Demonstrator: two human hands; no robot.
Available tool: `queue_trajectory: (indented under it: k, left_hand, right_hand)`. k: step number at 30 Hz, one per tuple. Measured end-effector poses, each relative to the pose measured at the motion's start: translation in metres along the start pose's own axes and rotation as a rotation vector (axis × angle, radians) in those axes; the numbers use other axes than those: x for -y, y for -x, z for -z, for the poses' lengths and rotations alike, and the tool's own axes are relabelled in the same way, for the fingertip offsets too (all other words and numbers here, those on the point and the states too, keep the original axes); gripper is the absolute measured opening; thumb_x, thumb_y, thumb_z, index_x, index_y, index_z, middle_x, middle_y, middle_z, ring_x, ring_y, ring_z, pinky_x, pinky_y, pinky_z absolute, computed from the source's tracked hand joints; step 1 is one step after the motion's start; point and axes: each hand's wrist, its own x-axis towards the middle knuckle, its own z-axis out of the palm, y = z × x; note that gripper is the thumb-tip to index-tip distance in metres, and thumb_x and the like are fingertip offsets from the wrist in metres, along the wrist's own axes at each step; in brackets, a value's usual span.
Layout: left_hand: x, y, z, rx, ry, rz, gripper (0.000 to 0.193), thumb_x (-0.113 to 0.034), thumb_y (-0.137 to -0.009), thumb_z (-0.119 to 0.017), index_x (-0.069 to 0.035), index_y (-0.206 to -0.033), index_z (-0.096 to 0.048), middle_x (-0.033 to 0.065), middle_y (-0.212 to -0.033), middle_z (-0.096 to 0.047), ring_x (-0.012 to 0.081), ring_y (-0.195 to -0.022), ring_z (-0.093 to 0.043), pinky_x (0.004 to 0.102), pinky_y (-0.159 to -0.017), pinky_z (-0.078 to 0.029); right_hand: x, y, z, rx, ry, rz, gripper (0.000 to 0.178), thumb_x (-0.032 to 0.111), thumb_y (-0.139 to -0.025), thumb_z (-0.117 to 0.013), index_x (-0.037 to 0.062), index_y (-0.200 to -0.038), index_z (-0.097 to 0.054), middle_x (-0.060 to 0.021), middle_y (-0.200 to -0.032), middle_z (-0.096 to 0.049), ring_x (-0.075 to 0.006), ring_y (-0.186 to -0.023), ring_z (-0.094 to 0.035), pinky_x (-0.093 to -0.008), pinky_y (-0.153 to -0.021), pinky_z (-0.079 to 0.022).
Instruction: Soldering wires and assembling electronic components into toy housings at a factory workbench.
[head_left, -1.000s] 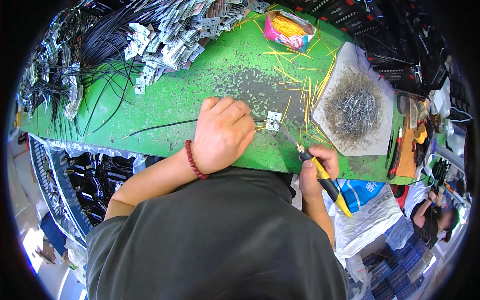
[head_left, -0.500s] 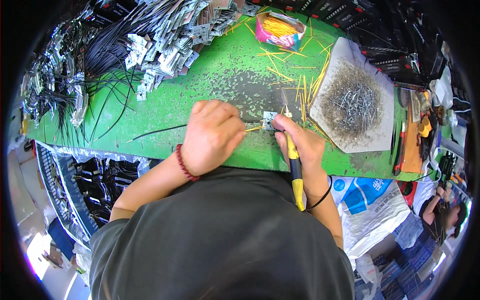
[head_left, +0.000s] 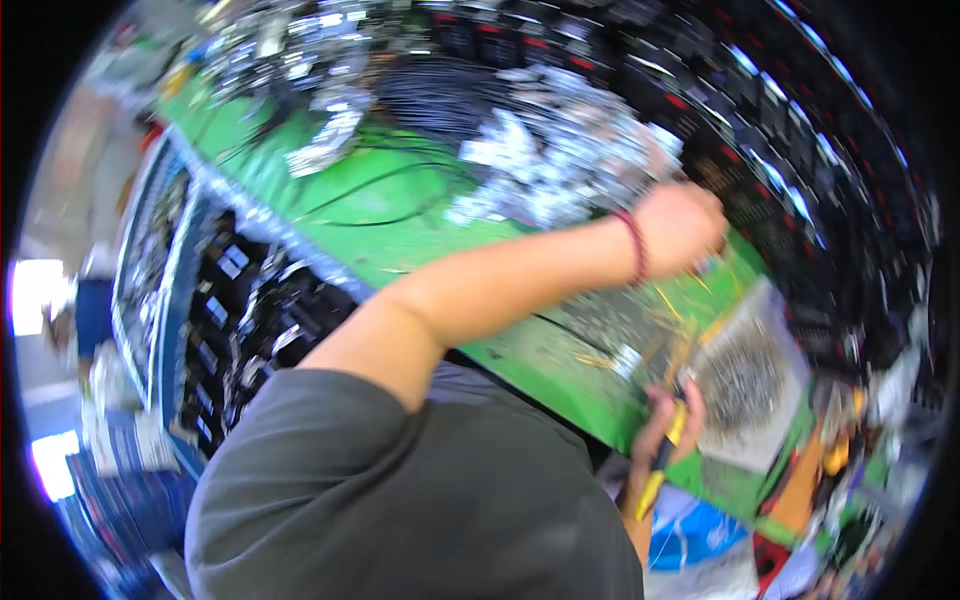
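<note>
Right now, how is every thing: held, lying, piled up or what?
Left hand, stretched over the table, grip too blurred to tell
Right hand, closed on the tool
Tool, held
Small board, lying on the table
Board pile, heaped
Black wires, bunched
Metal bits, piled on a slab
Bracelet, worn

One soldering iron (head_left: 662, 455), one bracelet (head_left: 637, 244), one slab (head_left: 765, 440) near the worktop's (head_left: 365, 245) right edge, one separate board (head_left: 627, 362); heaped boards (head_left: 560, 160) uncountable.
</note>
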Motion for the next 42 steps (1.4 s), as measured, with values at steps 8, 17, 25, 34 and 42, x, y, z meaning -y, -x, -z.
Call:
queue_trajectory:
  k: [8, 17, 25, 34, 42]
  left_hand:
    - [0.028, 0.135, 0.102, -0.293, 0.164, 0.19, 0.012, -0.005, -0.072, -0.07, -0.007, -0.079, -0.06, 0.0088, -0.081, -0.062, 0.0263, -0.075, -0.062, 0.0349, -0.064, -0.05]
    - [0.171, 0.266, 0.204, -0.084, -0.662, 0.854, 0.036, -0.012, -0.07, -0.071, -0.009, -0.105, -0.064, 0.0116, -0.1, -0.063, 0.0311, -0.098, -0.059, 0.04, -0.085, -0.048]
    - [0.155, 0.275, 0.224, -0.003, -0.353, 0.977, 0.026, -0.023, -0.078, -0.065, -0.009, -0.1, -0.067, 0.0135, -0.098, -0.065, 0.0307, -0.088, -0.063, 0.0403, -0.076, -0.05]
    - [0.017, 0.187, 0.299, -0.267, -0.805, 0.491, 0.016, -0.008, -0.069, -0.074, -0.007, -0.084, -0.07, 0.0084, -0.08, -0.052, 0.0238, -0.076, -0.053, 0.036, -0.067, -0.044]
    - [-0.046, 0.1, 0.3, 0.101, -0.512, -0.316, 0.027, -0.013, -0.055, -0.074, -0.011, -0.082, -0.071, -0.0026, -0.058, -0.039, 0.0125, -0.05, -0.043, 0.0285, -0.04, -0.03]
  right_hand:
    - [0.009, -0.007, 0.01, 0.031, 0.053, -0.006, 0.036, 0.023, -0.095, -0.055, -0.0002, -0.122, -0.05, -0.0061, -0.064, -0.058, -0.0113, -0.055, -0.051, -0.0233, -0.052, -0.037]
    - [0.014, -0.011, -0.002, 0.042, 0.103, 0.062, 0.033, 0.026, -0.094, -0.055, 0.003, -0.118, -0.053, -0.0033, -0.063, -0.056, -0.0078, -0.052, -0.046, -0.0211, -0.049, -0.033]
    - [0.004, -0.007, 0.0, 0.119, 0.149, 0.188, 0.028, 0.018, -0.091, -0.059, -0.0012, -0.111, -0.057, -0.0088, -0.063, -0.061, -0.0154, -0.055, -0.058, -0.0275, -0.057, -0.045]
    - [0.009, -0.002, 0.007, 0.052, 0.056, 0.078, 0.034, 0.028, -0.094, -0.056, 0.002, -0.116, -0.054, -0.0037, -0.061, -0.058, -0.0072, -0.051, -0.047, -0.0205, -0.05, -0.035]
    - [0.047, -0.022, 0.03, -0.072, -0.142, 0.185, 0.033, 0.027, -0.097, -0.051, 0.0037, -0.121, -0.047, -0.005, -0.057, -0.055, -0.0076, -0.049, -0.043, -0.0198, -0.048, -0.032]
